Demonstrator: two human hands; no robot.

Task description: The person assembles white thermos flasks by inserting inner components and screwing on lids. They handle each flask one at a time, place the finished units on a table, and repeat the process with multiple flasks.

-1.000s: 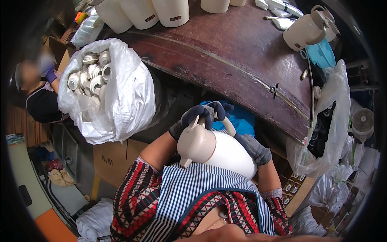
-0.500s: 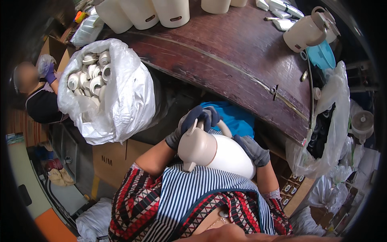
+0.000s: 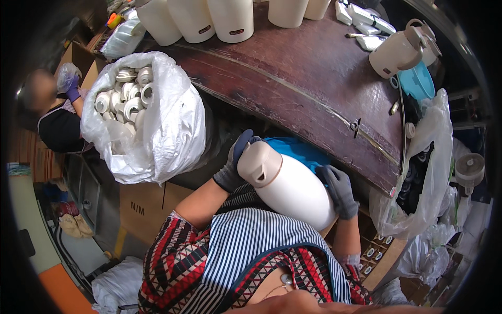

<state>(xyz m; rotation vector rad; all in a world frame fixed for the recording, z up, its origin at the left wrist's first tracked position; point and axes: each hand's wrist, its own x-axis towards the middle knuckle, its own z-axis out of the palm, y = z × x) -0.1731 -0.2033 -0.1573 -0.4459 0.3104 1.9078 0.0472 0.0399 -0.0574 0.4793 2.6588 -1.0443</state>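
A white vacuum jug (image 3: 295, 191) with a beige spouted lid (image 3: 260, 164) lies tilted in front of my striped apron, its spout facing up. My gloved left hand (image 3: 234, 163) grips the jug around its lid end; the handle side and some fingers are hidden behind it. Beside the jug's lower end is my gloved right hand (image 3: 340, 192), its fingers stretched out over the edge of a blue cloth (image 3: 298, 150). I cannot make out whether that hand touches the jug. The cloth lies partly under the jug and the table's edge.
The dark wooden table (image 3: 293, 83) has white jug bodies (image 3: 230, 21) at its back and a beige jug (image 3: 396, 54) near a blue basin (image 3: 417, 81). A white bag (image 3: 172, 131) holds several ring-shaped parts. A co-worker (image 3: 60, 125) is at the left.
The jug has rolled so its spout now faces up and its handle is out of sight. My right hand has moved off the jug's body to the right, beside the blue cloth.
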